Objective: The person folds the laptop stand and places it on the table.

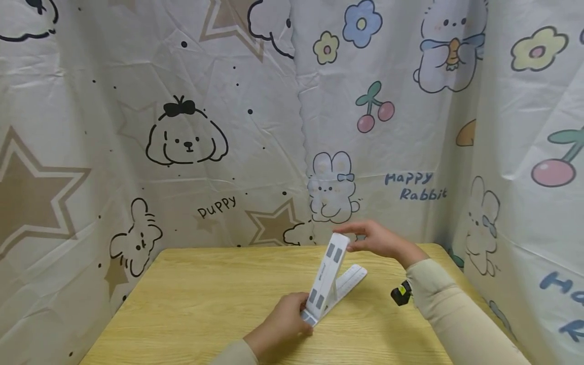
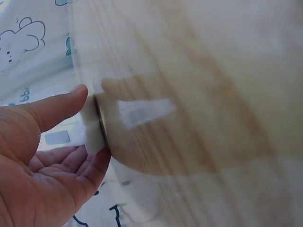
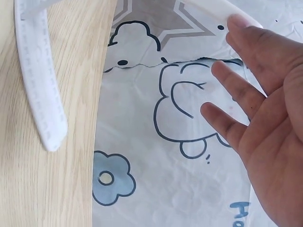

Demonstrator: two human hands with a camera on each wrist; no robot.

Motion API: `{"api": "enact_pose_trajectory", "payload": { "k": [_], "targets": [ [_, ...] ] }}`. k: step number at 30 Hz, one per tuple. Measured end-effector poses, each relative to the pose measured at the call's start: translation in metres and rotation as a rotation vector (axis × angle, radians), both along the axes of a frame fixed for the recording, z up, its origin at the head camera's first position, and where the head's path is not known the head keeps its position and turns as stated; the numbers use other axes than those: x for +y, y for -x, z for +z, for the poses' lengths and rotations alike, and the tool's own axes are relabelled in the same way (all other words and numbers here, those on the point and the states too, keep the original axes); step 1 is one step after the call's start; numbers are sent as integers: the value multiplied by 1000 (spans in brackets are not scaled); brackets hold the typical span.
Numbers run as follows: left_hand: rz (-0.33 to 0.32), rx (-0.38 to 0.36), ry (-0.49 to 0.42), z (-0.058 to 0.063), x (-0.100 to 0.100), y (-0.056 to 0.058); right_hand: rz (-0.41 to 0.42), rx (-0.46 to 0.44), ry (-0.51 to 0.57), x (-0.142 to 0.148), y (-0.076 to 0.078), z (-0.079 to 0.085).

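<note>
A white folding laptop stand (image 1: 323, 276) with grey pads stands partly unfolded above the wooden table, one arm raised and the other slanting back to the right. My left hand (image 1: 285, 318) grips its lower hinged end, thumb on one side and fingers on the other, as the left wrist view shows. At the top of the raised arm, my right hand (image 1: 380, 239) pinches the tip between thumb and index finger. Its other fingers extend away from the stand. In the right wrist view, the second white arm (image 3: 40, 80) appears over the table, and the pinched tip is partly cut off.
The wooden table (image 1: 205, 289) ends at a back edge against a printed curtain (image 1: 264, 126), which also hangs along both sides. A small black item (image 1: 401, 293) with a yellow-green patch shows beside the right sleeve; whether it is attached there I cannot tell.
</note>
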State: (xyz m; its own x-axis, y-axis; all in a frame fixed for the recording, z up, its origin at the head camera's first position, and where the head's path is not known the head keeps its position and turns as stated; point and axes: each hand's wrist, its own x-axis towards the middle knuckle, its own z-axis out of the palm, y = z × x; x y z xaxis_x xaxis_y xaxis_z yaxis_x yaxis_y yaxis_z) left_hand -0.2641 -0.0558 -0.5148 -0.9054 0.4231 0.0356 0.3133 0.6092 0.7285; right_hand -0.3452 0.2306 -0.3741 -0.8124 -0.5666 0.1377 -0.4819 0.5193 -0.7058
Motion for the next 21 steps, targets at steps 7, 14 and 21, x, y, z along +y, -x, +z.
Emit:
{"api": "enact_pose_trajectory", "payload": {
  "k": [7,14,21],
  "targets": [
    [-60,-18,43,5,-7,6,-37,-47,12,7,-16,3],
    [-78,-37,120,11,-11,15,-82,-56,28,10,-27,-1],
    [-92,-22,127,14,-15,18,-89,-2,38,8,-34,-4]
  ]
}}
